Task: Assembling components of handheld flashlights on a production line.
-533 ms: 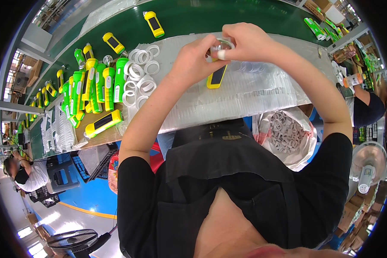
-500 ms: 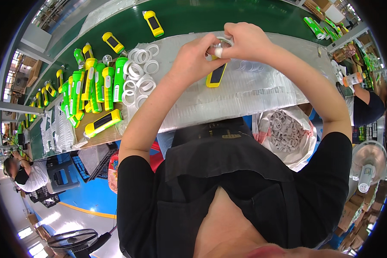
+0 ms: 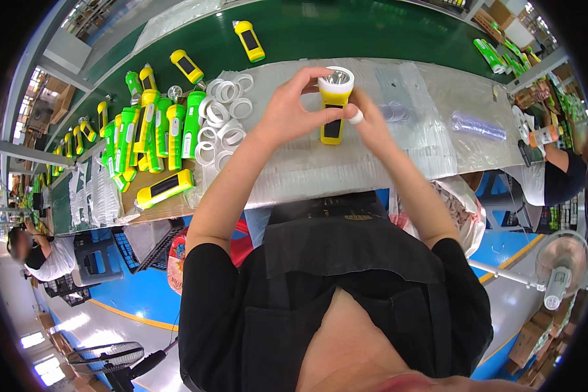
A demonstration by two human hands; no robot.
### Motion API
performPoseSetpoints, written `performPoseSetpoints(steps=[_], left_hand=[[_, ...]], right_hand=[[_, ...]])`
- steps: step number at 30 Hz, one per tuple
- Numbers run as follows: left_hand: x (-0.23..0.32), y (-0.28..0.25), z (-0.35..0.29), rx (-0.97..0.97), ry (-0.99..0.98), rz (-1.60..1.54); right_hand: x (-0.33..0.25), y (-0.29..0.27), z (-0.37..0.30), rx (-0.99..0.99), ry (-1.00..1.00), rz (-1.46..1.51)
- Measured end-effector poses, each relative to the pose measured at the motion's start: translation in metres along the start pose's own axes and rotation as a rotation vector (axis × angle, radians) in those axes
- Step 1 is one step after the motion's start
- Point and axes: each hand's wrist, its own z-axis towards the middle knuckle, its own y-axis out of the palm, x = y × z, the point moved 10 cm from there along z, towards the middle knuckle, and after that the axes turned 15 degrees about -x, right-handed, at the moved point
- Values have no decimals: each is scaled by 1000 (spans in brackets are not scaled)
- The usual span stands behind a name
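We see bright, fairly even light over the table (image 3: 372, 32), with only soft, faint shadows. The harshest glare sits at lower left, where the windows (image 3: 32, 340) burn out to white and the floor (image 3: 72, 320) throws back pale streaks. The plastic film (image 3: 294, 173) shines in ripples, and the reflector (image 3: 338, 77) of the torch (image 3: 335, 98) glints. We lose detail in the black apron (image 3: 346, 248). The right hand (image 3: 367, 121) looks slightly smeared, the left hand (image 3: 291, 108) crisper. Toward the rim, we see straight edges bow and the corners fall to black
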Motion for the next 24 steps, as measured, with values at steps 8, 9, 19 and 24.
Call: performPoseSetpoints(steps=[8, 9, 19, 24], left_hand=[[-18, 4, -4, 85, -46, -381], [-20, 12, -3, 88, -89, -547], [25, -7, 8, 92, 114, -637], [6, -22, 21, 252, 127, -254]], right_hand=[[20, 42, -3, 177, 108, -310], [15, 42, -10, 172, 110, -306], [-15, 69, 15, -584, 255, 444], [-17, 18, 48, -292, 40, -351]])
